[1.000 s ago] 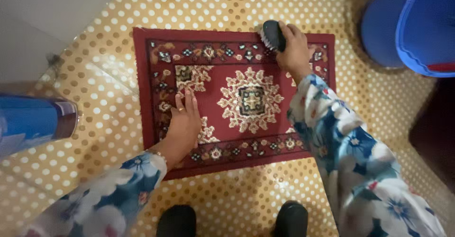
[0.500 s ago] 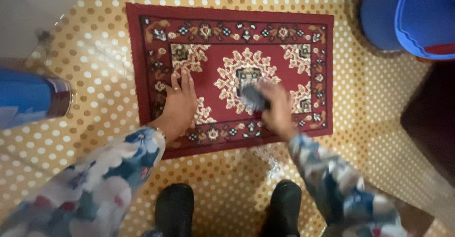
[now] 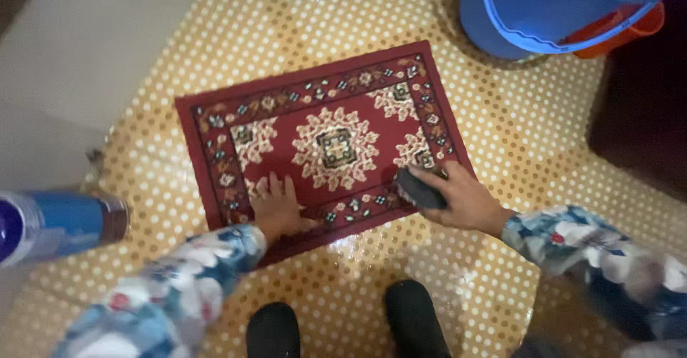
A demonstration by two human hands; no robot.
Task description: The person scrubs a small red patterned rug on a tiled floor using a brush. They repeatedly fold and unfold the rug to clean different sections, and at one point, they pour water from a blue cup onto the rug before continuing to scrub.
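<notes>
Rug work, and we start closest in: our two dark-socked feet (image 3: pixel 343 322) stand on the yellow floor covering with white dots (image 3: pixel 544 136), which shines wet just ahead of the toes. Both our arms come in wearing blue floral sleeves (image 3: pixel 179 293). Our left hand (image 3: pixel 278 211) lies flat, fingers spread, pressing on the near edge of the small dark red rectangular rug with cream flower patterns (image 3: pixel 329 143). Our right hand (image 3: pixel 461 200) is closed around a dark, oval scrubbing brush (image 3: pixel 421 188), and that brush sits on the rug's near right corner, right at the border. The rug itself lies flat on the dotted floor, turned a little askew to us. Off at our left, near the edge of view, a shiny blue cylinder-shaped container (image 3: pixel 54 226) pokes in. Farther out, beyond the rug's far right corner, stands a big blue plastic tub (image 3: pixel 515 15) with an orange rim (image 3: pixel 622 32) showing behind it.
</notes>
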